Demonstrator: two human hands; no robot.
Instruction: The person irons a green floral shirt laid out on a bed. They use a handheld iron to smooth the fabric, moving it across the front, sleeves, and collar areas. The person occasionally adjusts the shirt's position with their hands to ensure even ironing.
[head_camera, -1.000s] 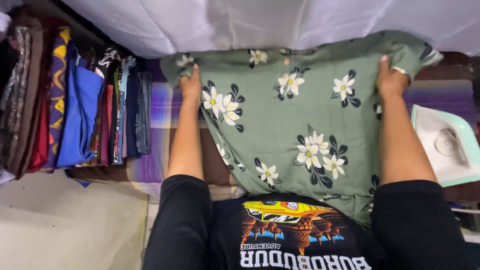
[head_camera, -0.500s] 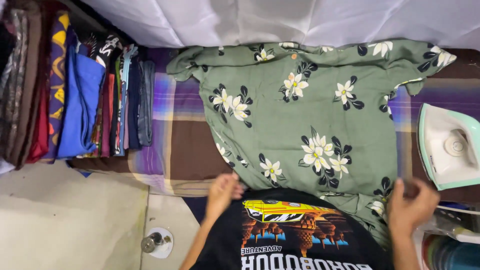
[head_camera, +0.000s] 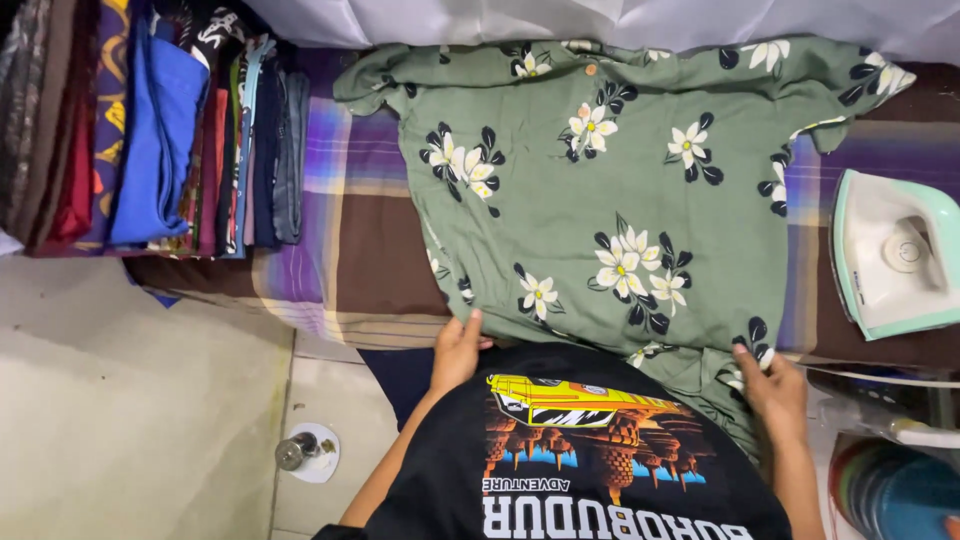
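A green shirt printed with white flowers lies spread flat on a striped purple and brown cloth. My left hand pinches the shirt's near hem on the left side. On the right, the near hem is gripped by my right hand. Both hands are close to my body, just above my black printed t-shirt.
A pale green and white clothes iron rests on the cloth at the right. A stack of folded clothes stands on edge at the upper left. White fabric runs along the far edge. A small round floor drain sits lower left.
My hands have come back from the shirt's far shoulders to its near hem. The shirt now lies flatter and more spread out.
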